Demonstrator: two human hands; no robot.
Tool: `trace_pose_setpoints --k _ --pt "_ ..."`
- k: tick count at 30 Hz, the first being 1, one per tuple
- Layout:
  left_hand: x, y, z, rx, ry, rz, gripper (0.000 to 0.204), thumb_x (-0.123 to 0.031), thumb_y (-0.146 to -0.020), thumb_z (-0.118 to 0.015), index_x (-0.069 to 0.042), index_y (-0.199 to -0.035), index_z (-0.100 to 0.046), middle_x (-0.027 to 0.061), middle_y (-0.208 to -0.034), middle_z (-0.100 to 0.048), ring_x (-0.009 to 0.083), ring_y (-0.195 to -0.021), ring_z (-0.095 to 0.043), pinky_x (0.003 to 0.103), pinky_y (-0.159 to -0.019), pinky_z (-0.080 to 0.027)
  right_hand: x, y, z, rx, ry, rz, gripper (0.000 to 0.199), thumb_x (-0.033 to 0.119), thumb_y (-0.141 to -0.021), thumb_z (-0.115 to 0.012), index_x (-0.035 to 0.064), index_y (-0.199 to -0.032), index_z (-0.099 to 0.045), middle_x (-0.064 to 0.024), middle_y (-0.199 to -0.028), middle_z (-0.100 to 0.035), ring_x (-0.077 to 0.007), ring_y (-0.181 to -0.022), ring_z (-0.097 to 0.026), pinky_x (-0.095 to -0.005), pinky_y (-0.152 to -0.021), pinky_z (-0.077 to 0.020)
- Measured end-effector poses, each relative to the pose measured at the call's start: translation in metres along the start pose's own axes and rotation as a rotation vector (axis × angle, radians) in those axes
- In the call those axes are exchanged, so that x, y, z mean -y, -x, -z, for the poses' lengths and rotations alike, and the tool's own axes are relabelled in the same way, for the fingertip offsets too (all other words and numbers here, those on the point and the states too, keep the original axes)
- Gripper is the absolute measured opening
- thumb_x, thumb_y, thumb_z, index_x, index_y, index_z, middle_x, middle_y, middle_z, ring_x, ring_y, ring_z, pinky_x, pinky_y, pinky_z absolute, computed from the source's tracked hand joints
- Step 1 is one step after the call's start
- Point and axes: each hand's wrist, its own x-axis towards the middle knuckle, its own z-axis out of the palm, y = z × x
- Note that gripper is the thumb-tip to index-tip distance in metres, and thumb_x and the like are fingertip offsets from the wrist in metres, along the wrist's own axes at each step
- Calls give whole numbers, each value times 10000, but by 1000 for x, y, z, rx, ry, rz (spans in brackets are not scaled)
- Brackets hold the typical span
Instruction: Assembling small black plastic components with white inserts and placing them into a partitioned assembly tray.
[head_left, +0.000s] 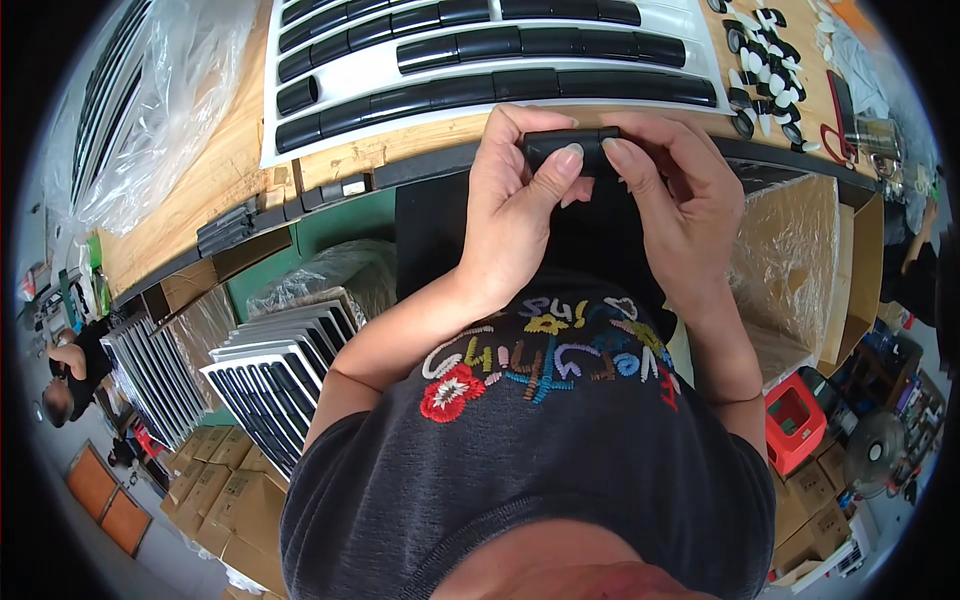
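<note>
Both of my hands hold one small black plastic piece (568,146) just in front of the wooden workbench (210,190) edge. My left hand (515,205) wraps around its left end, thumb pressed on its front. My right hand (680,200) pinches the right end with fingertips on top. Directly beyond the hands, on the bench, lies a white grille panel (330,85) with rows of glossy black slats (520,88) set into it.
Small black and white parts (770,55) and a red-handled tool (838,130) lie at the bench's right. A bagged panel (140,110) rests at left. Stacked grille panels (270,370), cardboard boxes (220,490), a plastic-lined box (785,250) and a red crate (795,420) stand below. Another person (70,370) is at far left.
</note>
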Motion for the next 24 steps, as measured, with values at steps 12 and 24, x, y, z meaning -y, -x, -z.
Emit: trace_pose_setpoints --k 12,24 --pt "-21 -9 17 76 -199 -40 193 -81 -998 -551 -50 -1162 -455 49 -1008 -545 88 -790 -585 199 -684 -476 4 -3 3 -40 -84 23 176 36 -929 -652 -13 -1096 -672 -26 -1014 -609 -49 -794 -560 -183 -687 -467" --pt "-20 -8 15 154 -172 -90 190 -74 -999 -532 -34 -1167 -453 78 -1060 -511 128 -791 -542 232 -662 -416 8 -4 -6 -16 -111 -41 170 0 -895 -676 -28 -1063 -681 -26 -935 -629 -60 -799 -603 -181 -715 -481"
